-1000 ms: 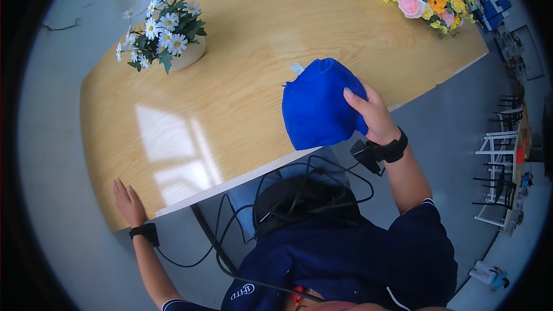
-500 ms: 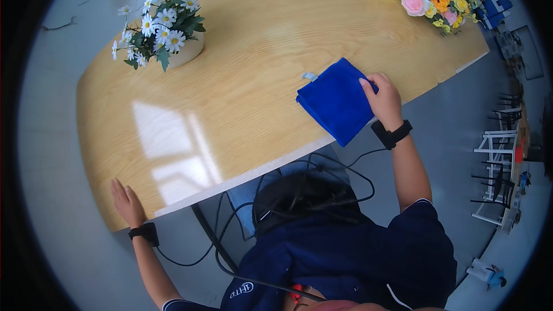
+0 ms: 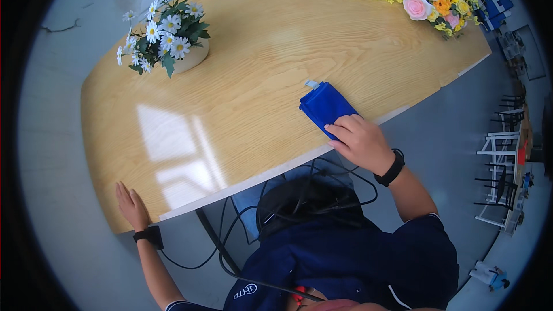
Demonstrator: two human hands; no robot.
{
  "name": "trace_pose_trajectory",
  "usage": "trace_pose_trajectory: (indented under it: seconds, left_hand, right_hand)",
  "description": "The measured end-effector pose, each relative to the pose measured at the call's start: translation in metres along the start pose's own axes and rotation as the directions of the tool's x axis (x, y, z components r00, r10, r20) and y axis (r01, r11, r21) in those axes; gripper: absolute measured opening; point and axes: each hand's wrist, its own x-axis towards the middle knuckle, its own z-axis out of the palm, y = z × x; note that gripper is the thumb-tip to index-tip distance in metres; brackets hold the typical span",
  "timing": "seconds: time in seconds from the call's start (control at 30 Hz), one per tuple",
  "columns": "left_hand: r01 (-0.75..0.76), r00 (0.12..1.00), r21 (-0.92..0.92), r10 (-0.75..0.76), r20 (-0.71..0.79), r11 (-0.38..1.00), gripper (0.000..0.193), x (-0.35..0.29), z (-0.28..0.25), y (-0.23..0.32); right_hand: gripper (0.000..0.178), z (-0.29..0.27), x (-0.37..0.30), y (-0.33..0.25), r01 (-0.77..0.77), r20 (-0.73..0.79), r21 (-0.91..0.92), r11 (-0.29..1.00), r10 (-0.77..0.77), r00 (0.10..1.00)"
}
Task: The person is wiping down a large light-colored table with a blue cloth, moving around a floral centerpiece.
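Observation:
A blue cloth [image 3: 324, 103] lies near the table's front edge, folded into a narrow strip with a small pale tag at its far left corner. My right hand [image 3: 360, 141] is closed on the near right part of this cloth, thumb and fingers at its edge; what lies under the palm is hidden. At the left end of the wooden table [image 3: 247, 103], my left hand [image 3: 132, 207] rests flat with fingers stretched out, holding nothing. Black bands circle both wrists.
A white pot [image 3: 193, 57] of daisies [image 3: 167, 37] stands at the far left of the table. Pink, yellow and orange flowers [image 3: 429, 0] sit at the far right. Black cables [image 3: 299, 196] hang by my lap, below the front edge. Chairs [image 3: 501, 178] stand off to the right.
The cloth has gone from a wide square to a narrower strip, its right part folded over to the left. My right hand has moved left and toward me; my left hand stays put.

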Motion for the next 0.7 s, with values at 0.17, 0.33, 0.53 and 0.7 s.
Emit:
trace_pose_trajectory:
  seconds: [0.17,0.33,0.53,0.7]
  left_hand:
    - [-0.012,1.0,-0.004,0.012,-0.006,1.0,0.045,-0.001,0.002,-0.006]
    - [0.008,1.0,0.021,-0.008,0.007,1.0,0.044,-0.002,0.0,-0.003]
    - [-0.036,0.999,0.002,0.036,-0.022,0.999,0.044,-0.001,0.001,-0.007]
    - [-0.02,1.0,0.015,0.02,-0.012,1.0,0.044,-0.001,-0.002,-0.003]
  right_hand:
    - [0.02,-0.004,-0.007,0.001,0.002,-0.076,0.068,0.998,0.003,0.997]
    - [0.015,-0.012,-0.007,0.011,-0.025,-0.219,-0.001,1.0,0.025,0.975]
    - [0.013,-0.023,-0.005,0.022,-0.05,-0.263,-0.04,0.998,0.038,0.964]
    - [0.015,-0.022,-0.006,0.023,-0.03,-0.246,-0.076,0.997,0.01,0.969]
